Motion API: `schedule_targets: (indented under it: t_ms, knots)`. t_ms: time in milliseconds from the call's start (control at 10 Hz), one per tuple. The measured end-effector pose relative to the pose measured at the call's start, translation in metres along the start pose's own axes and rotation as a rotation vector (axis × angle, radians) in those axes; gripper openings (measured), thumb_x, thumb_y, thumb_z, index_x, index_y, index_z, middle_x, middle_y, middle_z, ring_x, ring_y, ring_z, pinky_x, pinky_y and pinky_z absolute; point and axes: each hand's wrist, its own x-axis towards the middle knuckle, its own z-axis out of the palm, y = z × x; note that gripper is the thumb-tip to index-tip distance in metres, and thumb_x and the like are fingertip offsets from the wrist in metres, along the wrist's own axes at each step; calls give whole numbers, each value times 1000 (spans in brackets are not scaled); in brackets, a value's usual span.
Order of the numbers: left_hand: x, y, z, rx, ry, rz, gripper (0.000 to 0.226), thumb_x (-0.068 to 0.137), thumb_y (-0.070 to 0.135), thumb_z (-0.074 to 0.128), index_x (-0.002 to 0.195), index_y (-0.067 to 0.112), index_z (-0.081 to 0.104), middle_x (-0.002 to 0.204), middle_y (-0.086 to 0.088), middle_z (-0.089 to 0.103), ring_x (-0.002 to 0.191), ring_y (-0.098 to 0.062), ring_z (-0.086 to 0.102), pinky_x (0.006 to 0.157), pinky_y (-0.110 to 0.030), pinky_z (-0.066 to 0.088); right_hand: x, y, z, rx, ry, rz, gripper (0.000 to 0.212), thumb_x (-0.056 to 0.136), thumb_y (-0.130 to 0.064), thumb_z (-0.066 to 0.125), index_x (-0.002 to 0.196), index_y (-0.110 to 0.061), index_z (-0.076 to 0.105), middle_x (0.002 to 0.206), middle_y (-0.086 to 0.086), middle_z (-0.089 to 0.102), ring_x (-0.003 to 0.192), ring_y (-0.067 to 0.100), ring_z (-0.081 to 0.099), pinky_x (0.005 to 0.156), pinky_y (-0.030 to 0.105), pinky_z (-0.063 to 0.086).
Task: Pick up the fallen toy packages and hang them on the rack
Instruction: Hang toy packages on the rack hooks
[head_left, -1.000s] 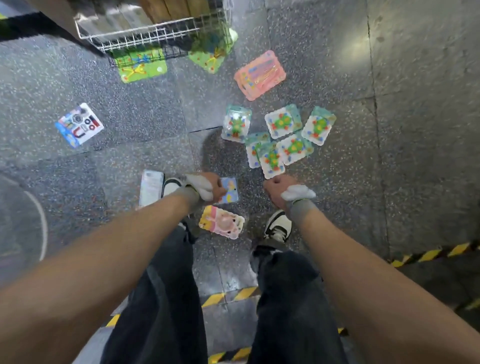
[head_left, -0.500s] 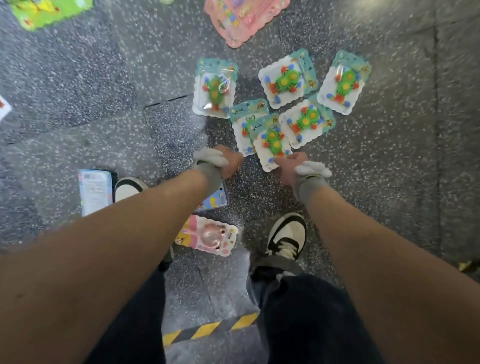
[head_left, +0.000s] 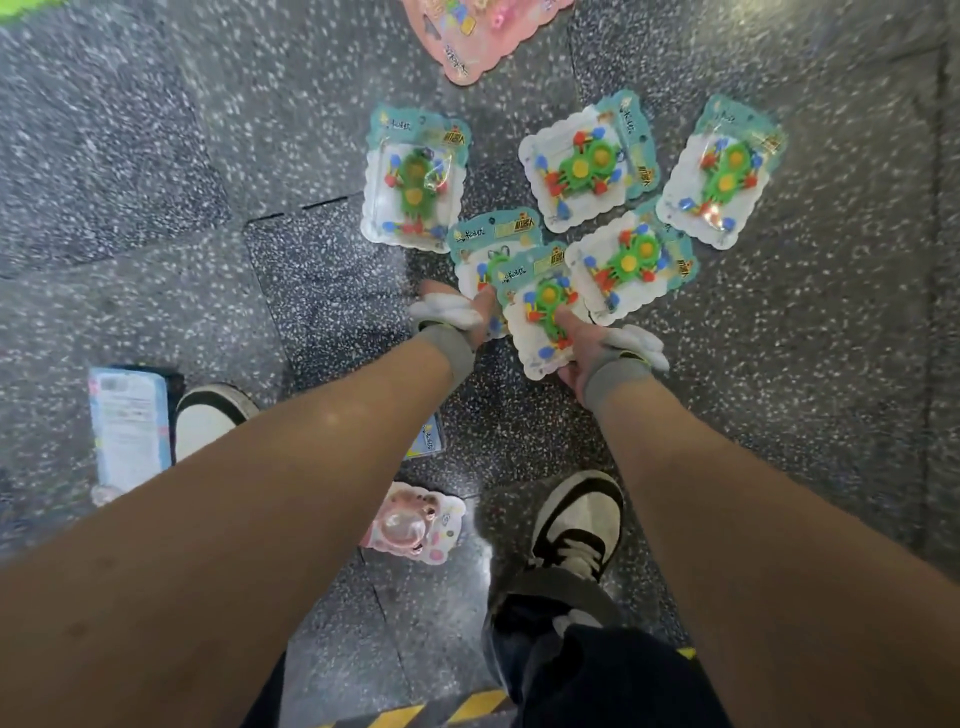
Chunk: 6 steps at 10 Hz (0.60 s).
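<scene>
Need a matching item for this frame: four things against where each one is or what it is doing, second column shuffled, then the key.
1. right hand
2. blue package
3. pink package with a round bubble
4. large pink card

A. cut off at the top edge
B. next to the left shoe
C. gripping the nearest green toy package
D. between the left shoe and the right shoe

Pairs: 1-C, 2-B, 3-D, 4-A

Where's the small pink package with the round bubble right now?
The pink package lies on the floor, low in the middle of the head view, between the left shoe and the right shoe, partly hidden by the left forearm.
</scene>
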Motion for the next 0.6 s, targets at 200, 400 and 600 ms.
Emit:
schedule_targets:
  t_ms: [200, 400, 600]
  knots:
    - [-21, 8, -18, -186, -189, 133, 23, 96, 37, 59, 111, 20, 57, 100, -1, 60, 92, -21, 56, 69, -18, 41, 6, 2, 1, 7, 57, 35, 47, 85, -63, 59, 72, -23, 37, 74, -5, 39, 63, 10, 39, 57, 24, 35]
    - [-18, -22, -20, -379, -284, 26, 79, 55, 22, 70, 127, 0, 49, 117, -25, 64, 92, -35, 69, 79, -52, 59, -32, 9, 16, 77, 104, 24, 48, 74, -60, 74, 99, -28, 48, 98, 0, 53, 74, 13, 49, 59, 28, 43]
    - [-70, -27, -91, -456, -407, 6, 54, 80, -9, 62, 131, 1, 48, 122, -26, 62, 94, -37, 68, 79, -49, 60, -83, 4, 39, -6, 83, 4, 62, 64, -63, 79, 105, -26, 51, 105, 9, 65, 93, 26, 67, 72, 39, 58]
